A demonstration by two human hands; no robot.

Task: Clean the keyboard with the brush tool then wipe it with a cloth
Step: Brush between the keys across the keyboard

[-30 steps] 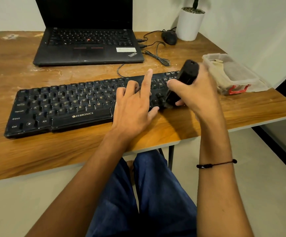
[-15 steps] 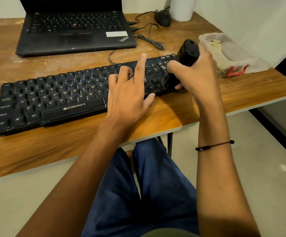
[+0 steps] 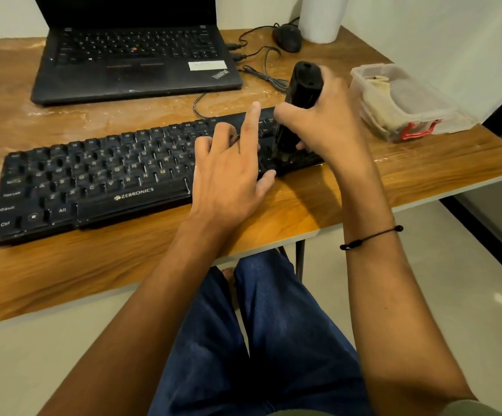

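Both forearms are left bare. A thin black cord bracelet [image 3: 371, 237] with a small bead is worn below the right hand [image 3: 328, 124]. Dark blue trousers [image 3: 261, 340] are worn.

A black Zebronics keyboard [image 3: 99, 178] lies slanted on the wooden worktop [image 3: 63, 274]. The left hand [image 3: 228, 172] rests flat on its right half, index finger raised. The right hand [image 3: 331, 121] grips a black brush tool [image 3: 299, 106] standing nearly upright, its lower end down on the keyboard's right end. Behind sit a ThinkPad laptop [image 3: 135, 61], a black mouse [image 3: 287, 37], a white pot [image 3: 322, 19] and a clear plastic box [image 3: 403, 100] with a red latch.
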